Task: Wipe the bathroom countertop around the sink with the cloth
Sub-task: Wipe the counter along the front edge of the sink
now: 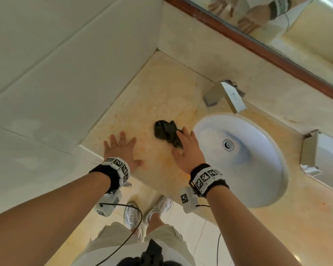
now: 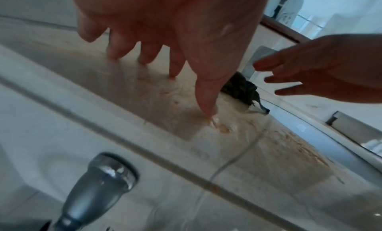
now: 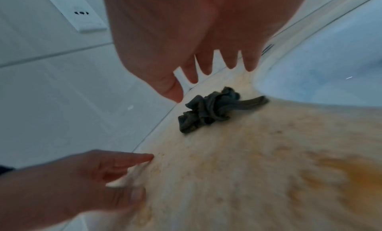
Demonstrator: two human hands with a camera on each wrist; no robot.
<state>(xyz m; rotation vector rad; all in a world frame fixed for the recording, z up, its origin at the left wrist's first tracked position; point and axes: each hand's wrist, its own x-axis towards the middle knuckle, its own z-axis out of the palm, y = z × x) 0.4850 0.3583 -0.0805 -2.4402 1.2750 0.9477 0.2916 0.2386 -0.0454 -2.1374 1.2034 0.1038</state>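
A crumpled dark grey cloth (image 1: 166, 132) (image 3: 208, 111) (image 2: 239, 89) lies on the beige marble countertop (image 1: 156, 93), just left of the white oval sink (image 1: 258, 169). My right hand (image 1: 186, 148) (image 3: 206, 58) hovers over the cloth's near edge with fingers spread and straight, holding nothing. My left hand (image 1: 121, 148) (image 2: 157, 43) is spread flat at the counter's front left, fingertips touching the stone. Orange-brown stains (image 3: 322, 170) mark the counter near the front edge.
A square chrome faucet (image 1: 227, 95) stands behind the sink. A wood-framed mirror (image 1: 277, 35) runs along the back wall, and white tiled wall (image 1: 65, 64) closes the left side. A metal holder (image 1: 311, 150) sits right of the sink. My feet stand on the floor below.
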